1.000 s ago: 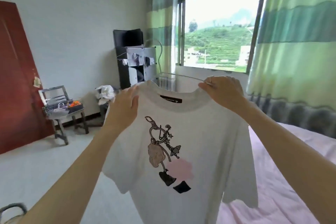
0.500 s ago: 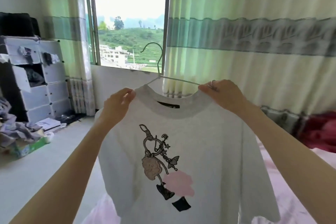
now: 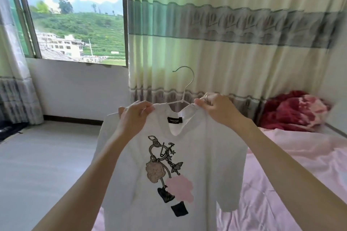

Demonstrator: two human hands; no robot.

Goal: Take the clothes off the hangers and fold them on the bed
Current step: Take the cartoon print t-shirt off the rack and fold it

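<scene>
Both forearms are reaching up and forward from the bottom of the view, holding a white T-shirt (image 3: 169, 184) in the air in front of the person. The left hand (image 3: 134, 118) is pinching the shirt's left shoulder seam beside the collar, thumb and fingers curled onto the cloth. The right hand (image 3: 218, 108), wearing a ring, is gripping the other side of the collar together with the arm of the white wire hanger (image 3: 183, 88). The hanger is still sitting inside the neckline, its hook standing up above the hands. The shirt is hanging flat, printed front toward the camera, with a black neck label and a keychain drawing with pink patches.

Below and to the right, the bed (image 3: 300, 174) is lying under a pink sheet, with a crumpled red blanket (image 3: 294, 110) at its far end. To the left, pale floor is stretching to the wall. Behind, a green-and-cream curtain (image 3: 225, 33) is hanging beside a window (image 3: 75, 24) showing green hills and white buildings.
</scene>
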